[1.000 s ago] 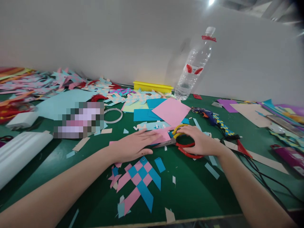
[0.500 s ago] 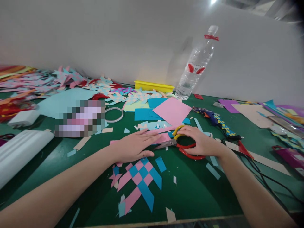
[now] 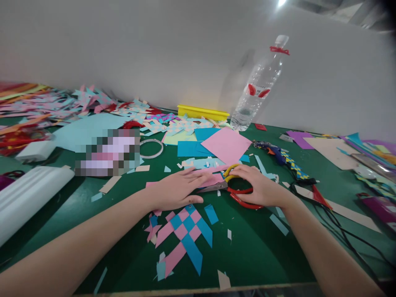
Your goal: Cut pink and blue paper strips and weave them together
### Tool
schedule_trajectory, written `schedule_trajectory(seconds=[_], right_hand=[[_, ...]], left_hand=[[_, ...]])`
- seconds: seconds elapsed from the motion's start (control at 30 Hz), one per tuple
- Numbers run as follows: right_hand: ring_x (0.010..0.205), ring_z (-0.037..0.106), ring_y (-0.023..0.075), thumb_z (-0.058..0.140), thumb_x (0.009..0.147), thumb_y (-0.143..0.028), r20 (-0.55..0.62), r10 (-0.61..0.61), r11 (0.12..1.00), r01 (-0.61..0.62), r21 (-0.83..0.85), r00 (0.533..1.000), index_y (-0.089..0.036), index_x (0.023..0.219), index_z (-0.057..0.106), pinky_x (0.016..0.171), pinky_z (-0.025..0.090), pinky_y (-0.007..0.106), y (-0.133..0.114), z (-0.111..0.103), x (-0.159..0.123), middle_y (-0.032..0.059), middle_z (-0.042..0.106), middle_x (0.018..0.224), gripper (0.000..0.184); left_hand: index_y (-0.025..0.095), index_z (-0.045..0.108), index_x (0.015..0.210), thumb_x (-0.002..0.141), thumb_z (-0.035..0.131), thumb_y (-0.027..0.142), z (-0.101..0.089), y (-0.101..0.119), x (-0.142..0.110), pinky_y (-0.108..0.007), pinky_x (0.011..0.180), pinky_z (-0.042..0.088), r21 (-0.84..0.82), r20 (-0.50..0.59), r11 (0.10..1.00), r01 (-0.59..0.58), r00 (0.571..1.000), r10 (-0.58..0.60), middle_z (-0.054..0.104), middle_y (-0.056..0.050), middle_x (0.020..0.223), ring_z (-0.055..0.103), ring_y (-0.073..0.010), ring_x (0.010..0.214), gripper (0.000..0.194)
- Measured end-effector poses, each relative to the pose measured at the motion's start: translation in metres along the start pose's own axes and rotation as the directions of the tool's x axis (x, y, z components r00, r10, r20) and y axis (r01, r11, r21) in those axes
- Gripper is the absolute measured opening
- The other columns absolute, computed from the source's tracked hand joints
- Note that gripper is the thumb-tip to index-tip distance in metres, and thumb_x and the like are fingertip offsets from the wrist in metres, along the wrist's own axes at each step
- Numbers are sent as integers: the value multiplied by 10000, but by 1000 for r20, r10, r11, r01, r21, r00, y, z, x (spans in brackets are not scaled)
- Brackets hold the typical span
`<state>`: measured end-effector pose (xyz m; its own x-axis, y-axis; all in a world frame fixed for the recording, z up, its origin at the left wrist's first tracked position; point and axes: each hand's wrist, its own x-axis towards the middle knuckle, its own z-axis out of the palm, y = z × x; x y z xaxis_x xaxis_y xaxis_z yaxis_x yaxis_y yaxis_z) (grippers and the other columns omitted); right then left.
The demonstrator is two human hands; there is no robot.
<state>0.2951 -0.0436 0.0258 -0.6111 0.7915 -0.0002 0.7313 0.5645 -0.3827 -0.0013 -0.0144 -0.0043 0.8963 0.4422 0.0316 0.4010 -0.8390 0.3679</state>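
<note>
Right grip (image 3: 264,189): round scissors (image 3: 220,186); left grip (image 3: 173,189): open, flat on pink paper (image 3: 215,178). Blades near my fingers (image 3: 199,180); a slip could nick them.

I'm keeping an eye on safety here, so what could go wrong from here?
The left hand lies right by the blades of the scissors, so a finger might get nicked. The pink strip could slip and be cut crooked. The woven piece sits close below and may get bumped.

a light (image 3: 281,2) glares up top; soft shadow on the grey wall (image 3: 139,49); top right corner dark, perhaps blurred
</note>
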Motion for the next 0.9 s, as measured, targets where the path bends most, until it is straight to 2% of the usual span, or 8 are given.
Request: schedule_trajectory(seconds=[0.2,0.33,0.57,0.9], right_hand=[[1232,473,289,641,752,-305,3,-19,1000,19,5,1000,-299,1219,543,1016,374,465,2,-1,-1,59,545,1292,477],[1215,485,280,633,763,-306,20,15,1000,-15,-9,1000,-294,1223,535,1010,386,460,-4,-2,-3,55,538,1299,470],[1143,536,291,632,780,-408,11,54,995,-53,-79,998,-257,1172,564,949,440,446,-13,-5,-12,78,593,1219,426],[1171,515,281,619,783,-375,18,34,998,-33,-45,999,-256,1183,542,974,423,433,-16,-1,-3,79,569,1249,425]], left_hand=[[258,131,1509,955,310,558,1,-1,0,-360,1184,62,-13,-37,1000,-7,999,7,216,-20,1546,188,-203,1427,655],[248,117,1511,955,308,560,3,-2,-1,-355,1183,58,2,-36,1000,-8,999,8,204,-25,1549,177,-204,1430,666],[227,110,1513,967,279,545,3,-3,-1,-349,1180,36,32,-22,999,-26,999,26,190,-40,1554,176,-199,1431,654],[234,89,1515,960,300,552,1,0,-1,-349,1181,43,23,-32,1000,-21,999,22,206,-33,1551,176,-201,1431,674]])
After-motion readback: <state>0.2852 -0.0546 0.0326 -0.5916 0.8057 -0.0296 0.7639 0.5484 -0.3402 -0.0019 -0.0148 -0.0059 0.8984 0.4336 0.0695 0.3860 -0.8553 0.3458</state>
